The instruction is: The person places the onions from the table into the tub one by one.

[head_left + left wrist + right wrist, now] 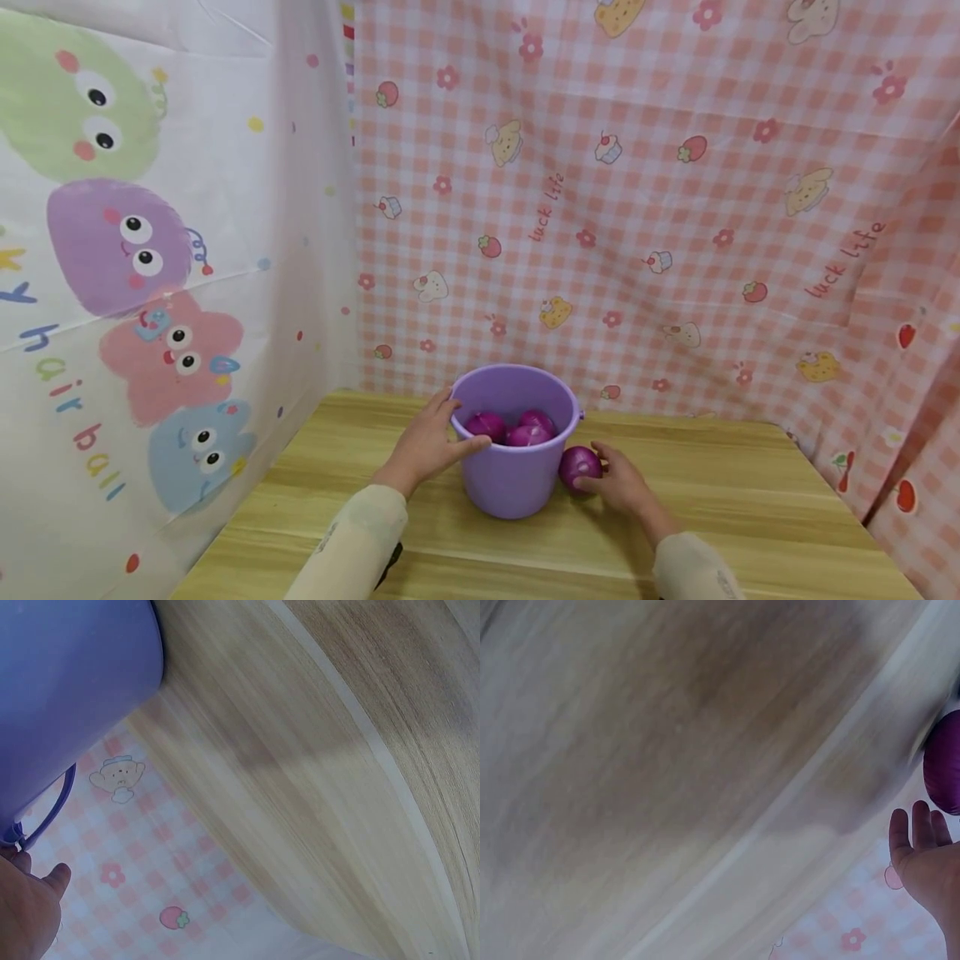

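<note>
A purple bucket (510, 479) stands upright on the table with several red onions (486, 425) in it. My left hand (423, 442) rests on the bucket's left rim, thumb stretched along the front edge and fingers farther back. In the left wrist view, fingertips of the left hand (30, 900) are by the handle's joint. Another red onion (580, 471) sits on the table just right of the bucket. Around its right side is my right hand (621, 482), with the thumb in front. The right wrist view has the fingers of that hand (930, 870) fairly straight beside the onion (943, 765).
The wood-grain table (712, 500) reaches back to a pink checked cloth (637, 208). A white cloth with cartoon figures (300, 208) hangs at the left. The bucket's handle (56, 810) hangs at its side in the left wrist view.
</note>
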Available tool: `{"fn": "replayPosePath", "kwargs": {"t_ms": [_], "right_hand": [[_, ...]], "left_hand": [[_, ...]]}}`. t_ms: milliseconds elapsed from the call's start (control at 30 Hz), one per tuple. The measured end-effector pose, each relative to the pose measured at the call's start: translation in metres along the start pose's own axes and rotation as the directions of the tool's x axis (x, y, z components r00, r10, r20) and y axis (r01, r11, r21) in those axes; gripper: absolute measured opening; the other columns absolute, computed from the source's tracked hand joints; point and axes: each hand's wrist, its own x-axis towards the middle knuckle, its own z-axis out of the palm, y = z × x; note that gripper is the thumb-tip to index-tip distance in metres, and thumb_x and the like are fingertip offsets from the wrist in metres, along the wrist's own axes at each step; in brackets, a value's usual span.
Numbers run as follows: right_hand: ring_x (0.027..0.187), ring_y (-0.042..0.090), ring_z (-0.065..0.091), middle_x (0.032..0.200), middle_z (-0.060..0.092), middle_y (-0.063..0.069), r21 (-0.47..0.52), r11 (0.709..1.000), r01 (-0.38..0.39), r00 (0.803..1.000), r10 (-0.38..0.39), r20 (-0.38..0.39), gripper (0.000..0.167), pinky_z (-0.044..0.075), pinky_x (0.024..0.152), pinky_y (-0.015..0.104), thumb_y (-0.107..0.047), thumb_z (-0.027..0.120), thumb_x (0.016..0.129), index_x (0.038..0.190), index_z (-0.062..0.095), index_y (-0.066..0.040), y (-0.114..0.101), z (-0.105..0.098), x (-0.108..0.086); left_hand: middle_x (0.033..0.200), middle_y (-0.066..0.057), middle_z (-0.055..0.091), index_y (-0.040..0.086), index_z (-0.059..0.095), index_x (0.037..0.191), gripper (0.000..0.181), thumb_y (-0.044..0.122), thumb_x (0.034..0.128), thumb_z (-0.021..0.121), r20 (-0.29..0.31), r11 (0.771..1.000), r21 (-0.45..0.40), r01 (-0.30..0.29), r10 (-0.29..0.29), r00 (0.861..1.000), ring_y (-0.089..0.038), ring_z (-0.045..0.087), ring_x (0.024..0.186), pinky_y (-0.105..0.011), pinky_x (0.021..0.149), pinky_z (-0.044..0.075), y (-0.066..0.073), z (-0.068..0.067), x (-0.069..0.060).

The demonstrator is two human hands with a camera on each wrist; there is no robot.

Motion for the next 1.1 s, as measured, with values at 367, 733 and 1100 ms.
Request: {"fn": "replayPosePath", "kwargs": {"t_ms": [367,733,1100], "right_hand": [[0.112,0.044,0.058,0.127,0.056,0.032,-0.055,0.997,-0.062,0.998,0.061,-0.011,0.071,0.048,0.096,0.055,-0.015,0.079,0.085,0.141,0.044,0.01,0.0,0.002,-0.004],[0.114,0.048,0.057,0.13,0.053,0.036,-0.057,0.997,-0.043,0.998,0.04,-0.053,0.074,0.046,0.097,0.057,-0.018,0.081,0.082,0.139,0.044,0.012,0.007,-0.005,-0.009],[0.114,0.048,0.056,0.132,0.05,0.037,-0.007,0.997,-0.074,0.995,0.074,-0.066,0.076,0.047,0.095,0.057,-0.02,0.079,0.085,0.142,0.04,0.01,0.011,-0.021,-0.011]], "left_hand": [[0.161,-0.012,0.027,0.002,0.047,0.145,0.089,0.064,0.0842,0.067,0.002,1.0,0.001,0.004,-0.004,1.0,-0.034,0.029,0.145,-0.053,0.113,0.032,-0.001,0.002,0.001],[0.159,-0.017,0.03,0.001,0.05,0.141,0.09,0.068,0.083,0.065,-0.014,1.0,0.011,-0.02,0.02,1.0,-0.035,0.03,0.144,-0.052,0.113,0.032,0.002,0.0,0.0],[0.159,-0.017,0.03,0.001,0.05,0.141,0.09,0.069,0.0831,0.064,-0.013,1.0,0.014,-0.014,0.014,1.0,-0.035,0.03,0.144,-0.053,0.113,0.032,0.003,0.0,-0.001]]}}
